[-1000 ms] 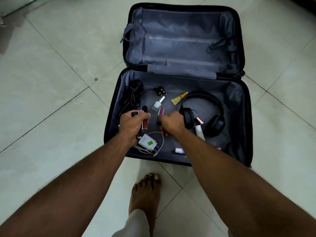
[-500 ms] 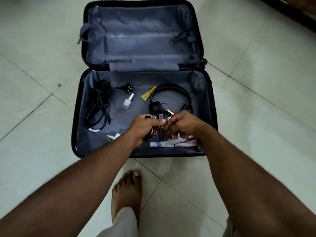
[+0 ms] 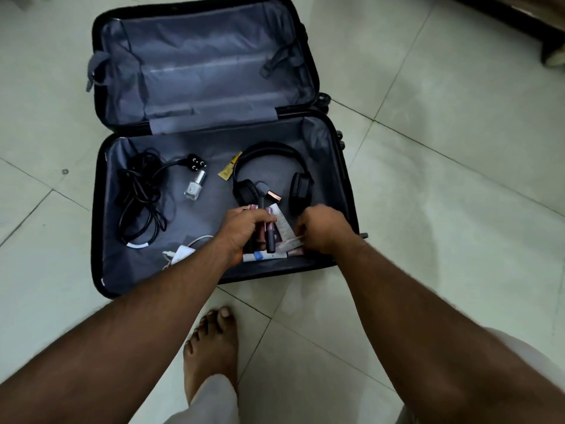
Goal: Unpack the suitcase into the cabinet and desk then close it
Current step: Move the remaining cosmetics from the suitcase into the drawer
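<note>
Inside the open suitcase (image 3: 101, 209), the left hand (image 3: 244, 231) grips lip gloss tubes (image 3: 269, 237) while the right hand (image 3: 324, 228) pinches a white tube (image 3: 290, 241) beside the headphones (image 3: 272, 175).

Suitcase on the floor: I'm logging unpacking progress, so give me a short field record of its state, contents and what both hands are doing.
suitcase: open flat on tiled floor
far half: nothing visible inside
near half, loose: black power cable, nail polish bottle, yellow tube, headphones, white charger
left hand: grips several slim cosmetic tubes
right hand: curled over small tubes by the near wall; grip unclear
</note>
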